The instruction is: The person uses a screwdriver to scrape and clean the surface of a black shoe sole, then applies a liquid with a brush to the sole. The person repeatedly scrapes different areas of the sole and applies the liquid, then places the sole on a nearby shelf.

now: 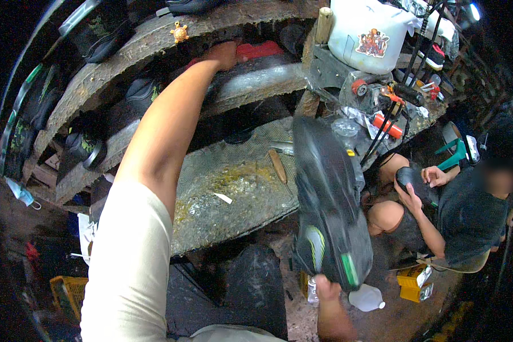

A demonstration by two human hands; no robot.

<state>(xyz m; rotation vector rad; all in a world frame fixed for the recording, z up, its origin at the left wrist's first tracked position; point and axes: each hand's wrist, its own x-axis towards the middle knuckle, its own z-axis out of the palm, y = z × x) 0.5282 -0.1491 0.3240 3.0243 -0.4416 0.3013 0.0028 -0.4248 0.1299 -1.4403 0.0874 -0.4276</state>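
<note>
My left arm stretches up to a wooden shelf, where my left hand (221, 55) rests closed on a red cloth (259, 51). Its fingertips are partly hidden. Low on the right, my right hand (327, 288) is closed on the bottom end of a long black shoe-like thing (328, 194) with green and grey-yellow patches. Motion smears it, and it stands tall beside the work board. On the board (205, 222), stained yellow and grey, lie a wooden-handled tool (278, 166) and a small white scrap (223, 198).
Dark shoes (142, 94) line the shelves at left. A white bucket (367, 37) stands at the upper right above a cluttered bench with a red-orange cylinder (387, 126). A seated co-worker (467, 211) holds a dark shoe at right. A white jug (366, 298) lies on the floor.
</note>
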